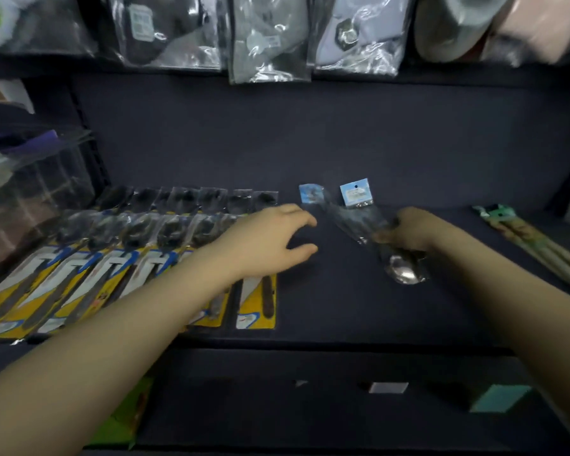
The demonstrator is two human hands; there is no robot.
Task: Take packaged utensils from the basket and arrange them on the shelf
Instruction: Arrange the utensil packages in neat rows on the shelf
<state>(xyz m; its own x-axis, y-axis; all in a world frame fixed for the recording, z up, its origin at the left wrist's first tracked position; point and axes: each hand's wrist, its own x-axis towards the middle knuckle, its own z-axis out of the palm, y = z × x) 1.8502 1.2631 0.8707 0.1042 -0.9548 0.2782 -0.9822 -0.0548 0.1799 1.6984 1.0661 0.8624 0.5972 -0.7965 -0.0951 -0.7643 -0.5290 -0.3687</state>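
While our right hand [408, 230] closes its fingers around two clear packets of spoons [369, 222], we hold them just above the dark shelf [343, 307], the blue header cards pointing away from us and a shiny spoon bowl [405, 274] showing below the fist. Whether the packets touch the shelf surface at their far ends we cannot tell, since the plastic is blurred there.

Our left hand [270, 241] hovers with fingers spread and curved, gripping nothing, between the held packets and the goods already laid out. To its left lies a row of yellow-carded knives [257, 304], side by side and overlapping along the front of the shelf, our left forearm crossing over several of them. Behind the knives sits a second row of dark utensils in clear sleeves [185, 199].

At the far right of the shelf lie long packs of chopsticks [540, 245], well apart from our right hand. Above the shelf hang bagged garments [270, 41] in glossy plastic. The basket does not show in this view.
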